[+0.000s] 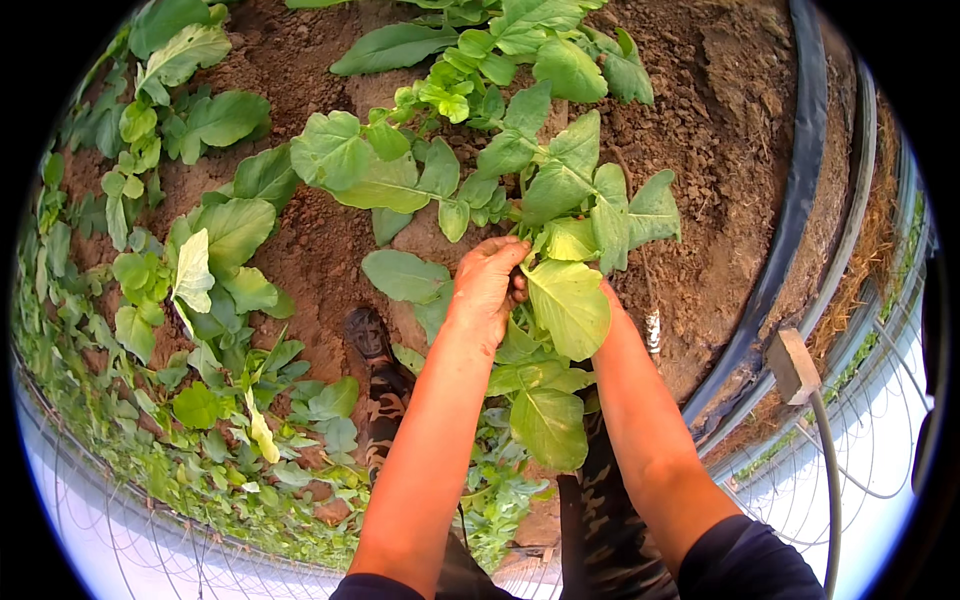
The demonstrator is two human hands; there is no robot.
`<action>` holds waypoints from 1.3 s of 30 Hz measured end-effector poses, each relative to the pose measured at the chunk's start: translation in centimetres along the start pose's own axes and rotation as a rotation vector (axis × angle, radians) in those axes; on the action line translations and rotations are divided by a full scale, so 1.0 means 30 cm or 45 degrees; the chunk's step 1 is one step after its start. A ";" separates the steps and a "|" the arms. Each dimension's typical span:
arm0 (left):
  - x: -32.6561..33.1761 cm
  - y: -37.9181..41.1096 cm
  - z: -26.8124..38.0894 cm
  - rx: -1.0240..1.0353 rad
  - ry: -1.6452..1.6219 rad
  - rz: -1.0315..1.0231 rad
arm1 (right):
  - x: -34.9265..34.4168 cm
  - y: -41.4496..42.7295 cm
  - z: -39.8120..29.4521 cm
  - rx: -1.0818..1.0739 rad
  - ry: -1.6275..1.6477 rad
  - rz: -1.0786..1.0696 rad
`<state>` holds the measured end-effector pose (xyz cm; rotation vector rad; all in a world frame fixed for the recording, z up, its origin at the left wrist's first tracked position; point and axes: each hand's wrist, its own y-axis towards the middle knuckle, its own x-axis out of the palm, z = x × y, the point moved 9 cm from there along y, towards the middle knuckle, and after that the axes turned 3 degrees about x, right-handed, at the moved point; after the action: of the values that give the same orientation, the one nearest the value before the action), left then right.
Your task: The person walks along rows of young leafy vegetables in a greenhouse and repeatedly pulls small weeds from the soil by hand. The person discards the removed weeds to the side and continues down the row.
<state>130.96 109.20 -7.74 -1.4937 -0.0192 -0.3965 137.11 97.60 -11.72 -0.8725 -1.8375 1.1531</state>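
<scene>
My left hand (491,285) is at a leafy green plant (555,180) in the middle of the view, its thumb and curled fingers closed on the stems near a large yellow-green leaf (570,307). My right hand is hidden behind that leaf; only its wrist and forearm show to the right, so its grip cannot be seen. Broad lobed leaves spread above and below my hands, some pale yellow-green. Brown soil (697,180) lies around the plant.
More leafy plants (225,232) grow at the left and above. A black hose (795,172) and a pale pipe (847,217) run along the right. A block (793,366) on a curved pole stands at lower right. My shoe (367,332) rests on the soil between plants.
</scene>
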 end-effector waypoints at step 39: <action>-1.234 -0.557 0.394 0.228 2.771 0.763 | 0.676 -0.526 0.187 -0.589 -1.205 -0.233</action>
<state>94.56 129.30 -0.01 -0.2062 1.9406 -1.2404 120.65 107.12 6.44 -0.3637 -2.9668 1.1246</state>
